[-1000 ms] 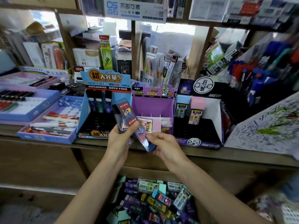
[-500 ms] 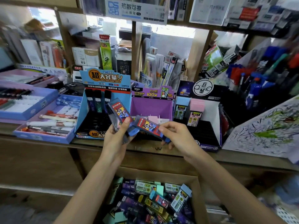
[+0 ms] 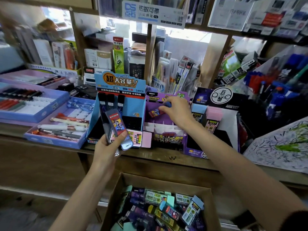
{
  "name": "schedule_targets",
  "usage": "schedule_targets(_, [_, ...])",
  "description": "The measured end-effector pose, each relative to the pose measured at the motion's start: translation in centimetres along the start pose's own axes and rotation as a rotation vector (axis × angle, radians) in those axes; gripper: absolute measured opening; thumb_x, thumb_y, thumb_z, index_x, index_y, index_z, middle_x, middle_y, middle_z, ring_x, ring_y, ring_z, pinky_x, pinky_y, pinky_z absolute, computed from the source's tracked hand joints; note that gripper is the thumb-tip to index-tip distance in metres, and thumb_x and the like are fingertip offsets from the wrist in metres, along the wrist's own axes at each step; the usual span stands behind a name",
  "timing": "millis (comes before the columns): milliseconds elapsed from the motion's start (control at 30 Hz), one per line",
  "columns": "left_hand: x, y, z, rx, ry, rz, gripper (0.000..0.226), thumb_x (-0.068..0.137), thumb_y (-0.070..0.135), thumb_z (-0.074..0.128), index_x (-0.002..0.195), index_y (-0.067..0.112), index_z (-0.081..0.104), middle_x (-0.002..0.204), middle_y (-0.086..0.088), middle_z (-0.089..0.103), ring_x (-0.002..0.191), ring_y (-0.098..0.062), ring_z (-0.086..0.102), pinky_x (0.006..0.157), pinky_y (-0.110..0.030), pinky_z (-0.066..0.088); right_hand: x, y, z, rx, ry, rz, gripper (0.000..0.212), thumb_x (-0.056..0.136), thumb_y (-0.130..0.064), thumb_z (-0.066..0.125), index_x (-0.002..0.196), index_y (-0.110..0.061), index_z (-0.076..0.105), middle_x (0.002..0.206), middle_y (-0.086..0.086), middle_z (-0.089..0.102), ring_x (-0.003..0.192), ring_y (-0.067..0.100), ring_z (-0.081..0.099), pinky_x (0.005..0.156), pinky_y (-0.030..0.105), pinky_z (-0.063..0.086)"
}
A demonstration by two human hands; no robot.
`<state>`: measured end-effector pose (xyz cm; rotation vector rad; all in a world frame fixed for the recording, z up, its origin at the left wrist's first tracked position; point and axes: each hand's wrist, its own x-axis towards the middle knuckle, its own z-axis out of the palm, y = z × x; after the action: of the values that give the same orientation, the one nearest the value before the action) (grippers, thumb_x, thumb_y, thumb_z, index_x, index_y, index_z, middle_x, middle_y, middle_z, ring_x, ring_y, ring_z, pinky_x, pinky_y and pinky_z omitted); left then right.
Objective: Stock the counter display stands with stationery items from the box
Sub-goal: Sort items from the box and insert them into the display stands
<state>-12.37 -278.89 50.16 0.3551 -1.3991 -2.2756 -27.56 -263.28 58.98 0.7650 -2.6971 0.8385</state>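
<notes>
Counter point(image 3: 150, 155) | right hand point(image 3: 178, 112) pinches case point(image 3: 154, 112) crosswise at stand point(image 3: 168, 140); left hand point(image 3: 106, 149) grips leaning cases point(image 3: 116, 124)

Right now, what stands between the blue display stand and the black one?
The purple display stand, seen in the head view; the right hand holds a small case above its dividers.

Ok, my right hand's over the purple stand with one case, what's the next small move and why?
Probably lower the case into a free slot of the purple stand and release: your right hand pinches it above the dividers, and your left hand holds more cases.
</notes>
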Motion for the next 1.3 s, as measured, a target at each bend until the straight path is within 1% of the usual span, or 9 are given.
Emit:
schedule_targets(200, [-0.1,-0.4,-0.5,0.027,-0.005,-0.032,0.024,0.074,0.016,0.069,0.097,0.015,0.064,0.082,0.001,0.075,0.074,-0.014,0.071,0.057,-0.019,0.054,2.4,-0.9,0.0,-0.112,-0.134,-0.062,0.026,0.082,-0.022,0.071,0.078,0.001,0.057,0.075,0.009,0.053,0.078,0.025,0.049,0.060,0.031,0.023])
schedule_targets(333, [0.0,-0.6,-0.5,0.022,-0.029,-0.035,0.018,0.078,0.014,0.067,0.096,0.016,0.063,0.080,0.003,0.075,0.073,-0.012,0.071,0.056,-0.019,0.054,2.6,-0.9,1.6,-0.059,-0.102,-0.050,0.021,0.082,-0.011,0.069,0.098,-0.001,0.059,0.097,0.016,0.061,0.093,0.030,0.055,0.072,0.031,0.038])
schedule_targets(433, [0.0,-0.6,-0.4,0.017,-0.037,-0.048,0.022,0.073,0.017,0.068,0.094,0.017,0.063,0.079,0.003,0.075,0.073,-0.012,0.071,0.056,-0.019,0.054,1.8,-0.7,2.4,-0.028,-0.073,-0.073,0.017,0.085,-0.001,0.060,0.099,-0.004,0.051,0.092,0.014,0.061,0.090,0.032,0.056,0.077,0.038,0.047])
schedule_targets(600, [0.0,-0.7,-0.1,0.042,-0.049,-0.059,0.018,0.077,0.017,0.068,0.094,0.018,0.063,0.079,0.004,0.075,0.071,-0.010,0.071,0.054,-0.017,0.053,-0.3,-0.7,2.3,-0.390,0.108,-0.223,0.016,0.092,-0.026,0.056,0.098,-0.010,0.054,0.094,0.007,0.056,0.085,0.026,0.054,0.061,0.032,0.041])
schedule_targets(700, [-0.1,-0.7,0.3,0.091,-0.074,-0.068,0.034,0.069,0.026,0.071,0.101,0.017,0.063,0.084,0.003,0.075,0.077,-0.012,0.071,0.056,-0.018,0.052,-1.8,-1.6,1.8,-0.094,0.062,-0.232,0.019,0.091,-0.033,0.057,0.093,-0.014,0.061,0.087,-0.002,0.055,0.077,0.013,0.051,0.063,0.029,0.040])
schedule_targets(933, [-0.3,-0.6,2.2,0.142,-0.167,-0.068,0.037,0.065,0.027,0.073,0.100,0.017,0.065,0.087,-0.005,0.074,0.080,-0.021,0.072,0.060,-0.030,0.057,-4.5,-3.0,2.8,0.660,-0.547,0.104,0.018,0.090,-0.035,0.060,0.082,-0.020,0.067,0.073,-0.012,0.065,0.065,-0.003,0.059,0.063,0.016,0.044])
schedule_targets(1000, [-0.5,-0.6,2.3,0.148,-0.171,-0.063,0.037,0.067,0.031,0.070,0.100,0.016,0.065,0.088,-0.005,0.074,0.080,-0.020,0.071,0.064,-0.032,0.058,-5.0,-2.7,3.1,0.791,-0.521,0.151,0.021,0.093,-0.030,0.056,0.076,-0.023,0.066,0.070,-0.010,0.067,0.064,0.002,0.061,0.063,0.019,0.048])
schedule_targets(1100, [-0.7,-0.5,2.3,0.138,-0.172,-0.059,0.026,0.075,0.031,0.063,0.095,0.015,0.063,0.082,0.000,0.074,0.075,-0.011,0.070,0.053,-0.019,0.054,-5.1,-2.4,2.7,1.022,-0.404,0.320,0.019,0.099,-0.027,0.045,0.098,-0.016,0.059,0.087,0.005,0.071,0.078,0.015,0.069,0.074,0.030,0.057])
schedule_targets(1300, [-0.4,0.0,1.7,0.193,-0.112,-0.041,0.012,0.086,0.023,0.060,0.091,0.013,0.063,0.078,-0.001,0.074,0.074,-0.011,0.070,0.054,-0.019,0.054,-4.2,-0.3,0.1,1.027,-0.281,0.388,0.017,0.101,-0.028,0.041,0.102,-0.013,0.050,0.067,0.009,0.064,0.052,0.022,0.063,0.050,0.028,0.053])
